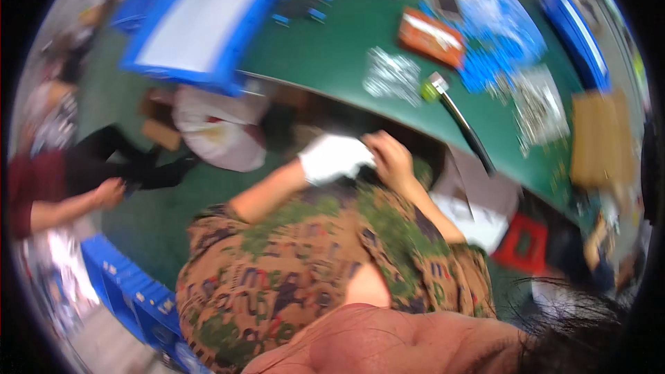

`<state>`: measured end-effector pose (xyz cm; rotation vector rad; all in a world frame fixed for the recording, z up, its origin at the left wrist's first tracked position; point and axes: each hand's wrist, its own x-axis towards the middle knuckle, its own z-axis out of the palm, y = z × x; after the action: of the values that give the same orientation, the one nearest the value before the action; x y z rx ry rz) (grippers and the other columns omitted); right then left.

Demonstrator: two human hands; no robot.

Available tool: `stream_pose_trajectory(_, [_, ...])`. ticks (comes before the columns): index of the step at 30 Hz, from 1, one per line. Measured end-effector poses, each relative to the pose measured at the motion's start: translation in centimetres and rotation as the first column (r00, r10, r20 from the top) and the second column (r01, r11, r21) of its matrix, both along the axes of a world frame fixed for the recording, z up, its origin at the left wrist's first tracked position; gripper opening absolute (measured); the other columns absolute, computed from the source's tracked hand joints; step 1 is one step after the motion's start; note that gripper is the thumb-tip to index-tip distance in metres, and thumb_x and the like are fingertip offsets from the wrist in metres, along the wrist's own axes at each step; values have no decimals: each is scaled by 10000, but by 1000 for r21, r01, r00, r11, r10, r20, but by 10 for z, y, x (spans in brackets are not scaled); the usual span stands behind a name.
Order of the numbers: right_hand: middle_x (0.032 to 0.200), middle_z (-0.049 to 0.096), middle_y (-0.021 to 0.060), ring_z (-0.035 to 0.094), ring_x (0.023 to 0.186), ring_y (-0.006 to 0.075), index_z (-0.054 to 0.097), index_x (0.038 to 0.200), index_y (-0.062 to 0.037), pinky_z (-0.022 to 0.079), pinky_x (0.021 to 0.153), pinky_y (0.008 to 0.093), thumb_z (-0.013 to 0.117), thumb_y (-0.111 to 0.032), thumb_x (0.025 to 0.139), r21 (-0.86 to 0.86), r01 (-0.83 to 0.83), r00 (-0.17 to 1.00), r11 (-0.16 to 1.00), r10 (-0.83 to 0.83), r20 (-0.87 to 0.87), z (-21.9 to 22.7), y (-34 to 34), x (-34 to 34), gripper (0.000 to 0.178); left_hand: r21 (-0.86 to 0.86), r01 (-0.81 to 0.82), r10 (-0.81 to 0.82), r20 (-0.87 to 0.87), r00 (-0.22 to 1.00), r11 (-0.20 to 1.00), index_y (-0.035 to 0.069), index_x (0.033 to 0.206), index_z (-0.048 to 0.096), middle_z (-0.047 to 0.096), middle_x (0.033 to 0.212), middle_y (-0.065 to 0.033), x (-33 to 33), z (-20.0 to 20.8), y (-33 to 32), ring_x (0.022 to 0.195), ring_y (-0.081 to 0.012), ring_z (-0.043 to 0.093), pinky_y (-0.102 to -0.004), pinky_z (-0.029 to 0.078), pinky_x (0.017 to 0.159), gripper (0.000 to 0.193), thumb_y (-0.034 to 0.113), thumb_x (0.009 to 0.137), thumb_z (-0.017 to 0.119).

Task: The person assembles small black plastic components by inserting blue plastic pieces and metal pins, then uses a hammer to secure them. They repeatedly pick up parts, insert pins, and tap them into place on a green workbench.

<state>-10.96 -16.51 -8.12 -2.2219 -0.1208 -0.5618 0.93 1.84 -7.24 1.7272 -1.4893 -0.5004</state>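
Observation:
My left hand (pixel 337 159) wears a white glove and is in front of my body, just off the near edge of the table. Beside its gloved fingertips is my bare right hand (pixel 392 161), its fingers bent and closed. The two hands meet or nearly meet. Blur hides what, if anything, lies between them, and the gloved fingers are smeared. Closest on the green table (pixel 318 62) are a clear bag of small metal parts (pixel 393 75) and a hammer (pixel 465 125) with a black handle and a yellow-green end.
An orange box (pixel 431 37), blue plastic bags (pixel 495 34) and another parts bag (pixel 544 107) lie on the table. Blue trays (pixel 197 24) stand at the far left. A cardboard box (pixel 603 138) is at right, a red stool (pixel 521 244) below. Another person (pixel 48 190) sits at left.

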Motion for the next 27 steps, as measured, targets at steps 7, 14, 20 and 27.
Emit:
stream_pose_trajectory(7, [803,597,137,622,701,315,630,1029,-22,490,619,379,656,111,850,34,-11,999,999,10,41,4,2,1,224,251,-66,208,-594,777,966,98,903,750,631,647,-23,-6,24,-6,580,-142,588,-327,475,576,351,369,1023,562])
stream_pose_trajectory(14, [803,601,141,616,683,304,636,1029,-14,484,612,371,657,122,840,24,3,1000,1000,-3,25,5,-1,-1,234,190,-68,174,-627,760,979,74,920,749,628,633,-28,-7,13,-10,567,-135,592,-317,484,580,340,333,1033,561])
stream_pose_trajectory(20, [800,599,138,617,683,298,637,1032,-8,483,608,367,648,120,845,29,-6,999,1000,4,49,10,1,0,227,218,-66,184,-585,790,974,80,891,736,618,616,-31,-6,28,-9,553,-147,591,-323,491,584,350,336,1026,538])
stream_pose_trajectory(27, [802,598,143,620,688,301,638,1031,-6,486,616,371,642,122,841,15,3,1000,1000,-3,17,10,1,0,229,213,-68,183,-585,790,975,85,887,734,621,617,-31,-7,24,-10,552,-148,594,-321,492,587,352,337,1027,533])
